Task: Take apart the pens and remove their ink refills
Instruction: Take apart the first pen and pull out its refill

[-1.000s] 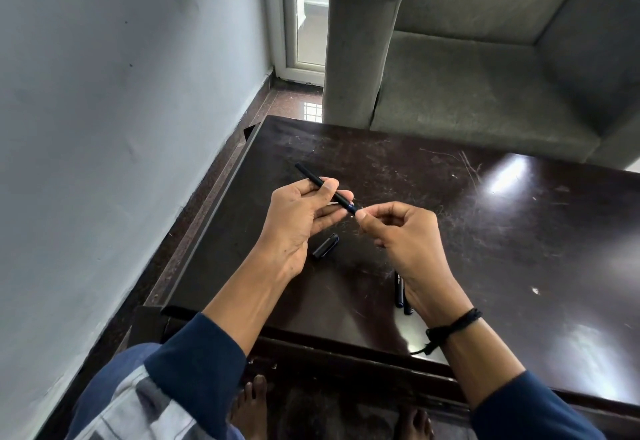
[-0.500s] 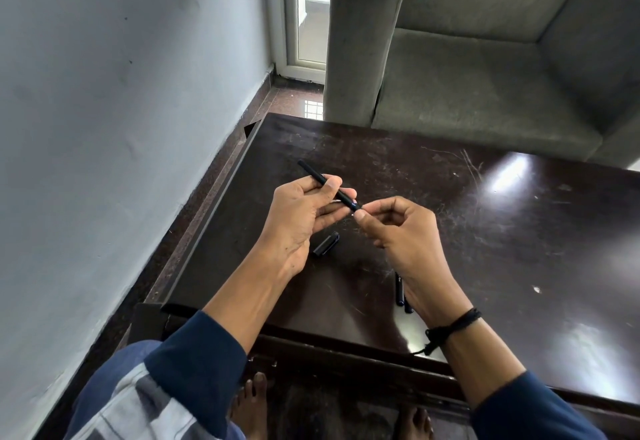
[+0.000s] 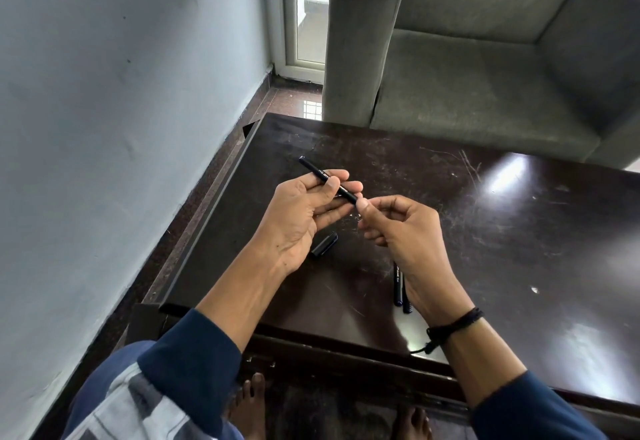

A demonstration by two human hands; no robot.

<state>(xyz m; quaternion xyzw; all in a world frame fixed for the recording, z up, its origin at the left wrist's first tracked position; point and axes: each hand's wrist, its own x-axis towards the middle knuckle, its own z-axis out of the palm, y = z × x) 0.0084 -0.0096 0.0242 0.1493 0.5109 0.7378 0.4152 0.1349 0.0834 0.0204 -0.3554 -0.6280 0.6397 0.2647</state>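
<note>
Black pen (image 3: 322,176), held above the dark wooden bench (image 3: 519,238) and slanting from upper left to lower right. Left hand (image 3: 298,221): the thumb is pressed across the barrel and the fingers (image 3: 332,212) are curled beneath it, clamping the pen. The grip covers the middle of the barrel, so only part of the white lettering shows. Right hand (image 3: 405,235): the fingers (image 3: 391,212) are curled inward, with thumb and forefinger closed together on the pen's near end. The tip is hidden behind the thumb, and whether they pinch the tip or a refill cannot be made out. A loose cap (image 3: 324,244) lies on the bench just below the left palm, its near end cut off by that hand. Two more pens (image 3: 398,285) lie side by side on the bench under the right wrist, which covers most of their length; only the near ends and a few letters show. A black cord (image 3: 457,323) circles the right wrist. A grey armchair (image 3: 467,75) stands beyond the bench's far edge.
</note>
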